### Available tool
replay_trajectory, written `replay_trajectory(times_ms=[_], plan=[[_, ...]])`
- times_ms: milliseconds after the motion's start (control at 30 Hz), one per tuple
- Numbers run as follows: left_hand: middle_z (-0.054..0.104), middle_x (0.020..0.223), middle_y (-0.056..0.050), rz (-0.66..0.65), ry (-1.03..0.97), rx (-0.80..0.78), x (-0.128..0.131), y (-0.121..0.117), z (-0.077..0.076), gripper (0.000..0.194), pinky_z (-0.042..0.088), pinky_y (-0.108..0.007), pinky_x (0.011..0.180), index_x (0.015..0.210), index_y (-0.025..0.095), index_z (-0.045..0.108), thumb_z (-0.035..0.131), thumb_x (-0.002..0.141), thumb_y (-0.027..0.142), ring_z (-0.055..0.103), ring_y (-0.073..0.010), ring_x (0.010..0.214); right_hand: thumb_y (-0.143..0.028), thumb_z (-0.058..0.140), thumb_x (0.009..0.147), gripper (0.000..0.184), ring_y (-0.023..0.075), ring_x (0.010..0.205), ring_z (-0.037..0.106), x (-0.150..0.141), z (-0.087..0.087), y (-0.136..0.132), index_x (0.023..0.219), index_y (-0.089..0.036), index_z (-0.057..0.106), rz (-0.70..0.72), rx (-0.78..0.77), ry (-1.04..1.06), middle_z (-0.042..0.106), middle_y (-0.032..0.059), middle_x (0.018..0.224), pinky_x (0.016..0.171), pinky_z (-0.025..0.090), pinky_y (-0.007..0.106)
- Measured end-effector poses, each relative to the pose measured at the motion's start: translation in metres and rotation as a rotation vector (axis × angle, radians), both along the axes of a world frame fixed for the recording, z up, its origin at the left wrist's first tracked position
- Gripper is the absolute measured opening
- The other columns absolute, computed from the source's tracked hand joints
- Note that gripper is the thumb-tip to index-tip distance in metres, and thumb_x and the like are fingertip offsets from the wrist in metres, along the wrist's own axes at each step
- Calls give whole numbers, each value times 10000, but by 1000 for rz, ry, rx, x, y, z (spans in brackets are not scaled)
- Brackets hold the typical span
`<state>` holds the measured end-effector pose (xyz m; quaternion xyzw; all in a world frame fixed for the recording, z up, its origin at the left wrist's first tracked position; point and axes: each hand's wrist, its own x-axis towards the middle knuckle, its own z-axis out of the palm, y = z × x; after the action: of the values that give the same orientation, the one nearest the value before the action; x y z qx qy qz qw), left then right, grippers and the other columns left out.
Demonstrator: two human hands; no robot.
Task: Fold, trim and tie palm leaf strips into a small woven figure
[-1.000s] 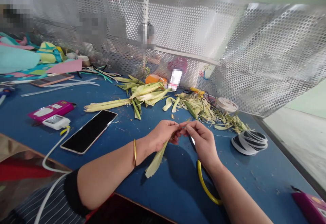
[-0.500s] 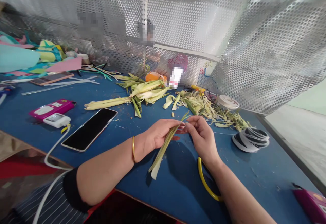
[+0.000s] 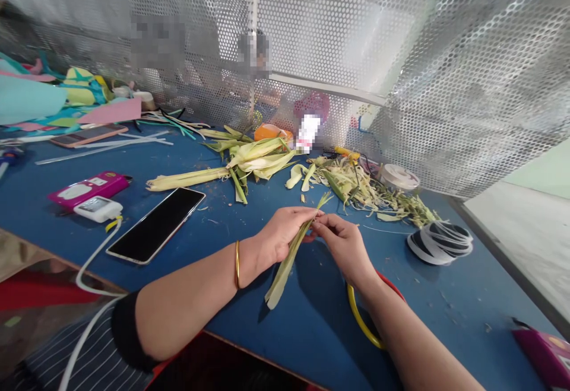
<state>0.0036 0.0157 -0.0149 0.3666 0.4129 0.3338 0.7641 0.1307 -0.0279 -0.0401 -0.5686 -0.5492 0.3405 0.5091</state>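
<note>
My left hand [image 3: 285,234] is closed around a slim bundle of pale green corn husk strips [image 3: 285,272]. The bundle slants, its wide flat end toward me and its wispy green tips showing beyond my fingers. My right hand [image 3: 342,239] is closed in a pinch against the bundle just below those tips. What its fingertips hold is too small to make out. A thin white thread [image 3: 387,229] runs from behind my right hand toward a coil of white strands [image 3: 439,242] on the table. Below my right wrist lie yellow and red curved handles [image 3: 363,323], partly hidden by the forearm.
Corn husks [image 3: 258,156] and a heap of husk scraps [image 3: 356,183] lie ahead on the blue table [image 3: 244,343]. On the left are a phone [image 3: 155,225] and a magenta device [image 3: 89,189] with a white cable. A perforated metal screen [image 3: 320,35] stands behind; people show blurred beyond it.
My right hand has shifted slightly left, closer against the bundle. The bundle's lower end has swung a little to the right, and a red handle now shows beside my right forearm.
</note>
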Motion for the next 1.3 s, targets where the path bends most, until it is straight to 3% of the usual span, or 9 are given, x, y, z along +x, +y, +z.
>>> replay_trajectory(times_ms=[300, 500, 633, 800, 1000, 1133, 1233, 1300], plan=[[624, 667, -8, 3, 235, 227, -1, 4, -4, 171, 365, -219, 509, 856, 127, 734, 595, 833, 225, 479, -78, 510, -367, 664, 731, 213, 153, 634, 526, 4, 14, -1, 616, -194, 619, 20, -94, 287, 594, 8, 608, 660, 413, 294], [595, 629, 48, 35, 527, 723, -5, 8, -16, 237, 367, -219, 548, 950, 185, 638, 627, 716, 147, 533, -114, 572, -356, 677, 698, 207, 134, 599, 501, 6, 14, 0, 596, -186, 616, -5, -126, 279, 579, -2, 573, 619, 383, 273], [554, 585, 64, -33, 642, 888, -6, 6, -18, 173, 351, -222, 554, 861, 217, 631, 566, 731, 125, 506, -111, 546, -357, 677, 670, 200, 132, 601, 494, 6, 13, 1, 594, -184, 611, -6, -180, 285, 566, -8, 560, 624, 370, 269], [605, 613, 36, -104, 685, 917, -5, 6, -20, 147, 349, -230, 549, 791, 218, 666, 539, 756, 152, 530, -121, 559, -363, 685, 656, 205, 131, 600, 489, 6, 10, 2, 589, -186, 605, 10, -201, 307, 559, -12, 558, 624, 374, 269], [651, 663, 10, -92, 679, 901, -6, 10, -22, 96, 378, -233, 548, 755, 201, 645, 566, 797, 237, 568, -127, 556, -416, 647, 695, 235, 129, 552, 501, 8, 5, 6, 684, -189, 587, -10, -196, 261, 553, -24, 548, 583, 381, 265], [615, 623, 20, -10, 628, 817, -6, 14, -22, 85, 408, -235, 537, 750, 192, 614, 569, 801, 244, 574, -127, 510, -363, 603, 735, 193, 150, 493, 501, 13, -3, 9, 852, -211, 582, -104, -142, -95, 520, -63, 506, 530, 359, 265], [609, 628, 24, 11, 580, 742, -7, 16, -22, 83, 423, -236, 523, 748, 190, 598, 555, 804, 232, 574, -125, 489, -278, 557, 779, 96, 160, 545, 515, 15, -6, 8, 745, -220, 626, -54, -94, -419, 537, -34, 536, 539, 339, 262], [615, 635, 23, 8, 602, 739, -8, 17, -23, 89, 420, -239, 526, 755, 192, 598, 545, 814, 232, 575, -127, 495, -232, 533, 804, 182, 159, 595, 535, 15, -4, 7, 643, -218, 617, -16, -33, -523, 557, -10, 588, 564, 356, 258]])
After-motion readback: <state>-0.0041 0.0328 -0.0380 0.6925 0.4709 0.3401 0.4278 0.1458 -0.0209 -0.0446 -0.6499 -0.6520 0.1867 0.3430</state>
